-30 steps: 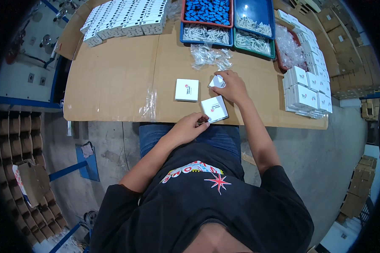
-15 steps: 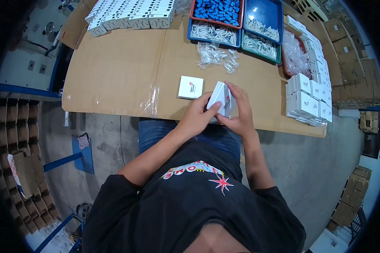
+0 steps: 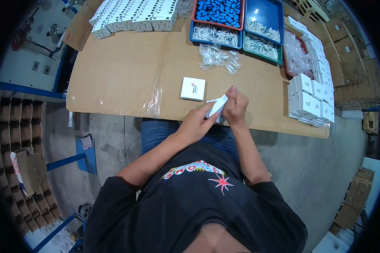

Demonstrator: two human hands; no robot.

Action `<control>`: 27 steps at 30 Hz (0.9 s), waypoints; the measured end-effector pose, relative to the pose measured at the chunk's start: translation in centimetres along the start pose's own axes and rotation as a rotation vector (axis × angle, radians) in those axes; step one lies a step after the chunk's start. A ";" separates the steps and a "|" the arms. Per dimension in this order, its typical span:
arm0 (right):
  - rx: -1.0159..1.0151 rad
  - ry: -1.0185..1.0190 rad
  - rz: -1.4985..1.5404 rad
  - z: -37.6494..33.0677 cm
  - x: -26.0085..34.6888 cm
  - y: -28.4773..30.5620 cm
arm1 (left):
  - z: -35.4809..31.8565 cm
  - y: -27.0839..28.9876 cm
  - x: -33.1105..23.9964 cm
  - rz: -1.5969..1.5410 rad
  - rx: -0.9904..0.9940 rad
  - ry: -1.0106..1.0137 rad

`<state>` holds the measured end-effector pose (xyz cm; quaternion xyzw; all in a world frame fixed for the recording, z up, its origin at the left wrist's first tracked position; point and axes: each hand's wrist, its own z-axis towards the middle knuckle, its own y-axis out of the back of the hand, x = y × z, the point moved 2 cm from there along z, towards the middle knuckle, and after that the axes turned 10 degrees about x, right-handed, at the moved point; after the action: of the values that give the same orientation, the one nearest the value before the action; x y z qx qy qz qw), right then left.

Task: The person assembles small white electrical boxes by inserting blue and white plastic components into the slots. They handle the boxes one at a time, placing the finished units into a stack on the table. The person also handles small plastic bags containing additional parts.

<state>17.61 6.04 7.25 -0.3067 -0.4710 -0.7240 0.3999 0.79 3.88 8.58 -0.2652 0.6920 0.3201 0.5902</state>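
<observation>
Near the front edge of the table I hold a small white cardboard box (image 3: 216, 106), tilted, with a thin flap-like edge sticking out toward the left. My left hand (image 3: 197, 122) is closed round its left and lower side. My right hand (image 3: 235, 105) is closed against its right edge, thumb pointing up and fingers curled; they hide that end of the box. Just beyond my left hand a second white box (image 3: 193, 89) lies flat, its printed face up.
Stacked white boxes (image 3: 307, 104) stand at the right, and rows of them (image 3: 135, 17) at the far left. Trays hold blue pieces (image 3: 218, 12) and white plugs (image 3: 215, 34). A clear bag (image 3: 219, 58) lies before them on the cardboard-covered table (image 3: 118, 80).
The held box has turned from showing its printed face to a narrower side, and a flap-like edge now shows. My right hand's fingers have curled in. The view has shifted slightly.
</observation>
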 end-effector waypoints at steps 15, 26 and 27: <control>0.058 -0.441 0.758 -1.7 1.6 1.4 | 1.6 -0.1 3.1 -0.698 -0.161 -0.056; 0.374 -0.309 0.745 -2.1 3.6 2.3 | -0.2 3.0 -1.1 -0.536 -0.097 -0.264; 0.365 -0.281 0.720 -2.3 3.6 2.2 | -0.3 2.9 -0.9 -0.530 -0.099 -0.264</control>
<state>17.59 2.35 10.30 -0.4712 -0.5042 -0.3941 0.6070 -1.43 5.52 9.84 -0.4211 0.4994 0.2198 0.7245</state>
